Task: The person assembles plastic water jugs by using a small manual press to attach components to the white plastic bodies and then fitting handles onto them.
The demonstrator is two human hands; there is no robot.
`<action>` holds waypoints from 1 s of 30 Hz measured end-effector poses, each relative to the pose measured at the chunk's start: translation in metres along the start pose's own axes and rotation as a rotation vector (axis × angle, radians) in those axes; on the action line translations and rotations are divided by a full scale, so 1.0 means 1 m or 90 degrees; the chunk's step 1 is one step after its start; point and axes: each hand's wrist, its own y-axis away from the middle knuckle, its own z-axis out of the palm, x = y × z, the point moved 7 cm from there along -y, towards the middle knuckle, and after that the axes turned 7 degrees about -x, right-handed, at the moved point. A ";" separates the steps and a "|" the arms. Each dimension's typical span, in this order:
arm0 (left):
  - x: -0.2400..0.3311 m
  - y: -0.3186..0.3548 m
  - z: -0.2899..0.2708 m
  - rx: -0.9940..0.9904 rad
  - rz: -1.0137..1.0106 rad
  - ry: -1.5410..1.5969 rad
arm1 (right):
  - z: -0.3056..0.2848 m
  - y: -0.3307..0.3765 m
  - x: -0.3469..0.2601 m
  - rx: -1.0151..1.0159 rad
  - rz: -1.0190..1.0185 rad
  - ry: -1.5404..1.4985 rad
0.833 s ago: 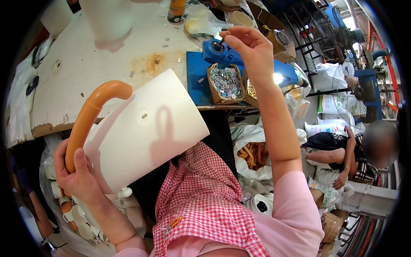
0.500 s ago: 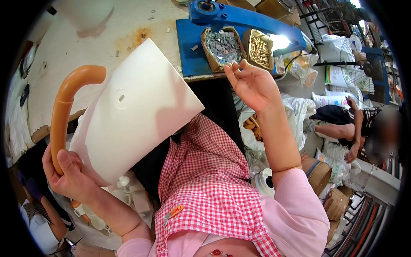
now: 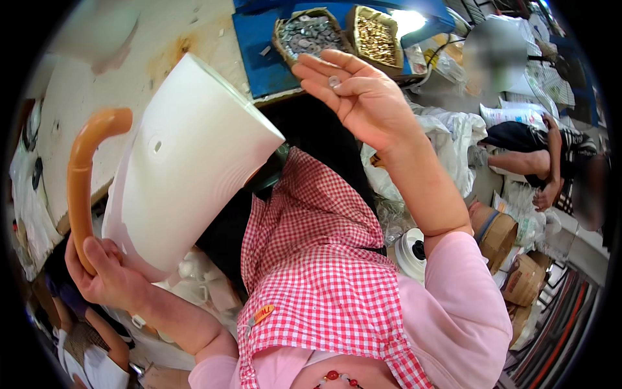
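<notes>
My left hand (image 3: 107, 275) is closed round the lower end of a curved orange-brown handle (image 3: 81, 175), with the thumb against a white plastic vessel (image 3: 188, 155) like a jug body. The handle's upper end stands apart from the vessel; my fingers hide whether the lower end is joined. A small slotted hole in a round mark shows on the vessel's side, and its wide open end points up and right. My right hand (image 3: 372, 104) is palm up near the boxes, holding a small round washer (image 3: 334, 82) between thumb and fingers.
On a blue metal plate (image 3: 249, 55) stand a carton of grey washers (image 3: 308, 37) and a carton of brass-coloured fasteners (image 3: 376, 39). A worn table (image 3: 155, 39) lies behind the vessel. White bags (image 3: 447, 136) are at right. A person (image 3: 531, 152) sits further right; another is at lower left.
My right hand has gone from a pinch beside the washer carton to a turned-up palm, showing the washer. The vessel and handle have tilted slightly more upright. The whole view has shifted.
</notes>
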 end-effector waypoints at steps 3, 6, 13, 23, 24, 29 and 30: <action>-0.008 0.003 0.001 0.061 0.001 -0.099 | 0.008 0.002 0.000 -0.060 -0.020 0.612; 0.008 0.007 -0.008 0.059 0.041 -0.126 | -0.006 -0.005 0.054 -0.013 0.075 0.009; 0.004 0.004 -0.020 0.013 -0.043 -0.236 | -0.047 0.030 0.079 0.123 0.159 0.003; -0.013 0.000 -0.017 -0.051 -0.028 -0.169 | -0.044 0.042 0.118 0.113 0.264 -0.043; -0.019 -0.001 -0.016 -0.055 -0.040 -0.125 | -0.044 0.043 0.115 0.116 0.250 -0.045; -0.013 0.000 -0.001 -0.080 0.002 -0.064 | -0.051 0.035 0.079 0.030 0.168 0.028; -0.006 -0.001 0.001 -0.089 0.051 -0.068 | -0.036 0.028 0.061 -0.004 0.126 0.069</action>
